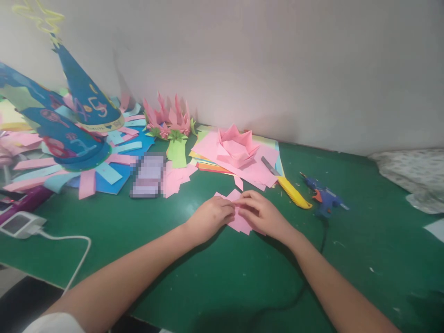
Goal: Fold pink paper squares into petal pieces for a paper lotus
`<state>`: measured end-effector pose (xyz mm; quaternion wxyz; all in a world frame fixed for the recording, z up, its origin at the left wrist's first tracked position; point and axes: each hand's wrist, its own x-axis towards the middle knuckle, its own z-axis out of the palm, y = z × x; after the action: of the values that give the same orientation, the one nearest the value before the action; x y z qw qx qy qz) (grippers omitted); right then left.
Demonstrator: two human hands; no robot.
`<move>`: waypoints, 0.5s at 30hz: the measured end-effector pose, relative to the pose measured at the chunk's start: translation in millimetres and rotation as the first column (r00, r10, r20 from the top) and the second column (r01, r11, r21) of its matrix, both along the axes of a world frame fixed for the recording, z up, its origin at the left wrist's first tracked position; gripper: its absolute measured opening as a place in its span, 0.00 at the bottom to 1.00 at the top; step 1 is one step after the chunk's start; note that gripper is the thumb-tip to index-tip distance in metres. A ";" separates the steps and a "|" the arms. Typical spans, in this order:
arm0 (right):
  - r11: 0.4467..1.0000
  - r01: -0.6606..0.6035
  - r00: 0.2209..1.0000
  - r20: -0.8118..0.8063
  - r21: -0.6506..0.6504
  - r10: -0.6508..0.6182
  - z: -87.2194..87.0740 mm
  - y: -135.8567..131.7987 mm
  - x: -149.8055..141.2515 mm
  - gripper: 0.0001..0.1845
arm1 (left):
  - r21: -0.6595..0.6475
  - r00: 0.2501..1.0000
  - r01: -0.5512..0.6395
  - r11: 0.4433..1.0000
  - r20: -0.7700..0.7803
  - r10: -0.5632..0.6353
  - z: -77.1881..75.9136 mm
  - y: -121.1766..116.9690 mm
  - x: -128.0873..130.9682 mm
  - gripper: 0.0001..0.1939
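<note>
both hands meet at the middle of the green table (215,277), over one small pink paper piece (239,223). the left hand (210,217) comes from the left side and the right hand (262,213) from the right, and their fingertips almost touch each other above the paper. both hands are closed on it — the fingers press and pinch the sheet against the table, the left hand on its left part, the right hand on its upper right part. how exactly the fingertips hold the fold i cannot tell, because the knuckles hide it.

the paper lies flat, directly under and between the two hands, so neither hand is really nearer; its corners show above the fingers and its lower edge shows below, toward the person. its longer direction seems to run from upper left to lower right, roughly across the line where the hands meet.

just behind, well apart from the hands, sit a folded pink paper flower (237,145) on a stack of coloured sheets (208,150), a yellow cutter knife (289,188) and a blue glue gun (322,196) — both tools are on the right hand's side.
</note>
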<state>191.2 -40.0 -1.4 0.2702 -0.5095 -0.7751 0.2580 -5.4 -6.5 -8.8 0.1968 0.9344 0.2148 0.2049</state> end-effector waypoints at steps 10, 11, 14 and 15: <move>0.982 -0.035 0.992 0.128 0.188 0.011 -8.0 3.4 0.8 0.12 | 0.039 0.992 -0.129 0.991 0.017 0.129 -8.0 0.0 3.3 0.08; 0.978 -0.024 0.991 0.136 0.206 -0.004 -9.5 4.0 0.1 0.12 | 0.006 0.987 -0.158 0.987 0.041 0.158 -8.2 0.7 3.7 0.08; 0.973 0.000 0.990 0.140 0.232 -0.033 -10.8 5.1 -2.5 0.12 | -0.186 0.960 -0.232 0.955 0.114 0.255 -5.9 3.0 4.3 0.05; 0.973 0.008 0.992 0.123 0.231 -0.038 -10.2 5.1 -3.5 0.11 | -0.278 0.945 -0.248 0.928 0.140 0.294 -4.5 3.7 4.2 0.05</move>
<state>187.7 -34.9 -11.6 0.2805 -0.4991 -0.8094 0.1305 -1.2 -2.8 -13.3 0.3045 0.8399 0.3485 0.2838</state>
